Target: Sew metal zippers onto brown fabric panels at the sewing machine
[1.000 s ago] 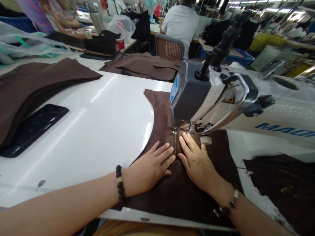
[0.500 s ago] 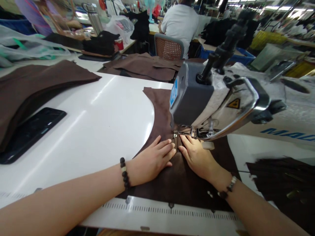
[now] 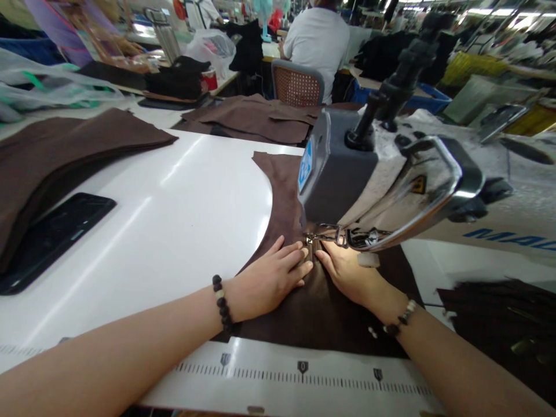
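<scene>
Lays the left hand (image 3: 264, 281) palm down on the brown cloth (image 3: 299, 324), at the centre of the frame, with fingers slightly spread and reaching to the ridged strip (image 3: 313, 255). Rests the right hand (image 3: 347, 272) on the same cloth just right of that strip, with the thumb spread from the fingers; cannot tell how far apart the fingertips stand, partly hidden near the machine parts. Pinches nothing visible in the left hand; cannot tell about the hidden fingertips of the right.

Spreads the brown cloth from the upper centre down to the lower centre, over the white table (image 3: 195, 197) and partly behind the sewing machine (image 3: 343, 168). Places the metal foot (image 3: 310, 238) at the strip's upper end, between and just above the hands. Wears a beaded bracelet on each wrist.

Shows a black phone (image 3: 61, 234) at the left, beside a stack of brown fabric (image 3: 82, 145); more brown pieces (image 3: 256, 119) at the upper centre; dark fabric (image 3: 499, 333) at the lower right; ruler marks (image 3: 303, 376) along the bottom. Includes a person in a white shirt (image 3: 319, 43) at the top, by a chair (image 3: 297, 85).
</scene>
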Motion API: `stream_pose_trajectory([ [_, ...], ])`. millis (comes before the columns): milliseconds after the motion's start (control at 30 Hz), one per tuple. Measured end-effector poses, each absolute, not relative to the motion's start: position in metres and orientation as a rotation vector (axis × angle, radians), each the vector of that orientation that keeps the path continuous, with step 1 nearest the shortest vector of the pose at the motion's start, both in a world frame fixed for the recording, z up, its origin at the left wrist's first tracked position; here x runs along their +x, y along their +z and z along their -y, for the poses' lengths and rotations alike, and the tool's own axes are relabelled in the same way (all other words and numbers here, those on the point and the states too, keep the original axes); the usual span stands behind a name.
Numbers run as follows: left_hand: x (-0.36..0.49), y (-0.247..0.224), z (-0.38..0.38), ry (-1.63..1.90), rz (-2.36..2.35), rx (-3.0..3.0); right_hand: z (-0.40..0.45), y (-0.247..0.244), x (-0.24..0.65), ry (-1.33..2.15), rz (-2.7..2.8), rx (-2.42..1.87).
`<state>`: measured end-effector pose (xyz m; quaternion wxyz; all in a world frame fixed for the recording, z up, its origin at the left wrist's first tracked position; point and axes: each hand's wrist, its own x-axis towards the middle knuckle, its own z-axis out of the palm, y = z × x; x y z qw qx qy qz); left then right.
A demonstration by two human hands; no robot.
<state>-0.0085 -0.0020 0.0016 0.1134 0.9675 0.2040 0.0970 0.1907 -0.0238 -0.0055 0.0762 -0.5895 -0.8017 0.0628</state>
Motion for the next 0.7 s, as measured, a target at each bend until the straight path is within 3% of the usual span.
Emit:
stream_pose_trajectory([
  [367,-0.004,0.005,-0.019,0.272,-0.607,2.843,0.007,-0.006,0.194,0.215,2.572,-1.796],
  [700,-0.005,0.008,-0.030,0.342,-0.556,2.850,-0.004,-0.022,0.202,0.292,2.334,-1.766],
])
